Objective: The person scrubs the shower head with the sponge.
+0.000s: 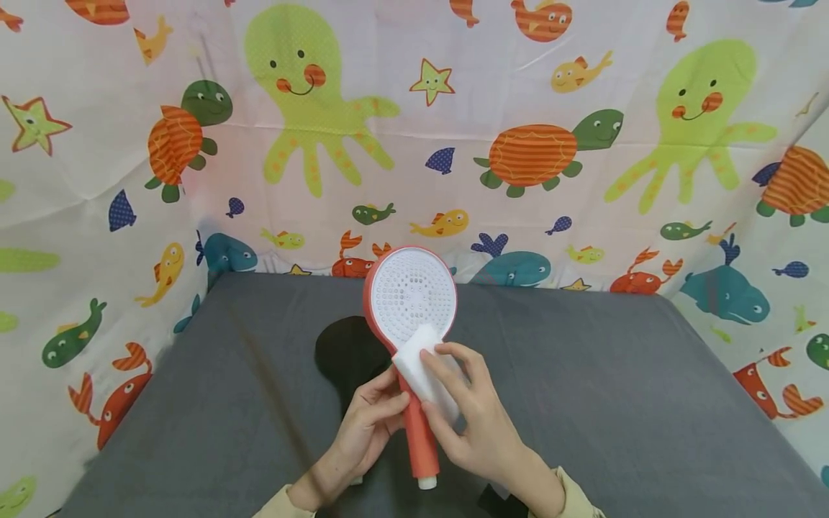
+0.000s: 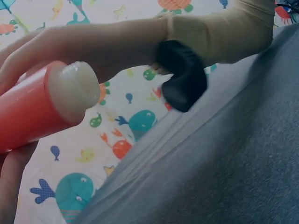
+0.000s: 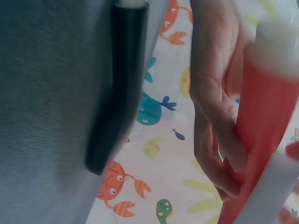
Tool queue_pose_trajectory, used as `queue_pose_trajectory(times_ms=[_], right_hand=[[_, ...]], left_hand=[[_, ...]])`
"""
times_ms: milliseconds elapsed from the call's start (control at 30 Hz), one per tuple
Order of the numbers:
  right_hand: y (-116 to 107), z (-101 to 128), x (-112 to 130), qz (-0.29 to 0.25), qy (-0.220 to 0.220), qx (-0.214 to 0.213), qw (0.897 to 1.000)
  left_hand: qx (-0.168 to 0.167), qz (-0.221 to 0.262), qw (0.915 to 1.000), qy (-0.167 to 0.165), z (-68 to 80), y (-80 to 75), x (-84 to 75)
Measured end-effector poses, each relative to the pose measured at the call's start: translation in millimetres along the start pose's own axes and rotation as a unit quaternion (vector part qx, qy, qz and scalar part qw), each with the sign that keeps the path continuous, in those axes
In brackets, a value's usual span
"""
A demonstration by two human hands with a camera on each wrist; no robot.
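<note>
A red-orange hand shower head (image 1: 414, 288) with a white, nozzle-dotted face is held up over the table, tilted, its face toward me. My left hand (image 1: 369, 421) grips its handle between thumb and fingers. Against the upper handle and the lower edge of the face, my right hand (image 1: 476, 410) pinches a white sponge block (image 1: 426, 367). The handle's pale end (image 2: 77, 88) points toward the left wrist camera. In the right wrist view, the sponge (image 3: 271, 191) lies along the red handle (image 3: 266, 107). The left palm is mostly hidden.
A black shower head (image 1: 346, 352) lies on the grey-covered table (image 1: 583, 403), just behind my left hand. At the back and sides hangs a sea-animal curtain (image 1: 414, 173). A blurred dark strand (image 1: 275, 392) crosses the left side.
</note>
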State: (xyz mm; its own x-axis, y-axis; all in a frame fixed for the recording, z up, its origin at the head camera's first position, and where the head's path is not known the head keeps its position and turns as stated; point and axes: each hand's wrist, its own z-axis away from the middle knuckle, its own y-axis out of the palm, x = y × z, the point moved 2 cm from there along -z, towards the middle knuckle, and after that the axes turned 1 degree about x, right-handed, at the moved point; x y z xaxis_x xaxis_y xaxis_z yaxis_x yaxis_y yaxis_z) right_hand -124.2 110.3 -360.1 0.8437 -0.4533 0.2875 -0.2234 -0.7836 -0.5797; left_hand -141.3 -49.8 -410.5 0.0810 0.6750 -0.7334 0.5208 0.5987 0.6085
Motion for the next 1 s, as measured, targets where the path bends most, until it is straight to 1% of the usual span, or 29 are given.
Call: queue_pose_trajectory(times_ms=[100,167,267,333,367,400,467,533,567,633,667,733,767,833,900,1000], right_hand=[[-0.7,7.4,8.5,-0.009,-0.065,0.022,0.998],[-2.3,13.4,13.7,-0.018,-0.108,0.046,0.993],[-5.8,22.3,18.9,-0.024,-0.142,0.096,0.985],[-8.2,26.4,20.0,-0.024,-0.148,0.128,0.980],[-8.7,27.7,19.6,-0.024,-0.151,0.136,0.979],[-8.8,27.5,18.5,-0.023,-0.159,0.134,0.978],[-7.3,23.7,14.5,-0.031,-0.174,0.103,0.979],[-4.0,18.7,8.4,-0.035,-0.168,0.051,0.984],[-2.1,16.0,5.0,-0.037,-0.153,0.024,0.987],[1.5,10.0,-1.4,-0.043,-0.110,-0.019,0.993],[3.1,8.2,-4.0,-0.045,-0.082,-0.032,0.995],[5.4,5.3,-7.2,-0.041,-0.041,-0.049,0.997],[6.2,4.4,-7.8,-0.043,-0.028,-0.053,0.997],[7.0,5.0,-5.6,-0.054,-0.017,-0.044,0.997],[6.7,9.3,-1.3,-0.076,-0.013,-0.018,0.997],[3.2,19.2,6.6,-0.099,-0.012,0.035,0.994]], left_hand=[[-0.021,-0.014,0.9996,0.015,-0.8,-1.0,-5.7],[-0.039,-0.021,0.9987,0.024,-1.4,-1.8,-9.8],[-0.034,-0.027,0.9984,0.037,-2.8,-2.3,-13.2],[-0.024,-0.022,0.9985,0.044,-3.0,-2.2,-13.1],[-0.018,-0.019,0.9986,0.047,-3.3,-2.2,-12.3],[-0.012,-0.016,0.9986,0.049,-3.4,-1.9,-11.4],[-0.007,-0.013,0.9987,0.048,-3.4,-1.0,-9.3],[-0.005,-0.009,0.9991,0.040,-3.1,-0.1,-6.7],[-0.002,-0.007,0.9993,0.036,-2.9,0.4,-5.2],[0.009,-0.005,0.9995,0.030,-2.4,1.9,-3.0],[0.016,-0.006,0.9995,0.028,-2.1,2.4,-2.0],[0.022,-0.014,0.9993,0.028,-2.0,2.9,-0.9],[0.025,-0.022,0.9990,0.031,-2.1,2.6,-1.0],[0.013,-0.040,0.9985,0.035,-2.0,1.3,-2.4],[-0.007,-0.058,0.9976,0.037,-2.4,-1.1,-4.6],[-0.038,-0.074,0.9959,0.036,-3.2,-5.6,-8.8]])
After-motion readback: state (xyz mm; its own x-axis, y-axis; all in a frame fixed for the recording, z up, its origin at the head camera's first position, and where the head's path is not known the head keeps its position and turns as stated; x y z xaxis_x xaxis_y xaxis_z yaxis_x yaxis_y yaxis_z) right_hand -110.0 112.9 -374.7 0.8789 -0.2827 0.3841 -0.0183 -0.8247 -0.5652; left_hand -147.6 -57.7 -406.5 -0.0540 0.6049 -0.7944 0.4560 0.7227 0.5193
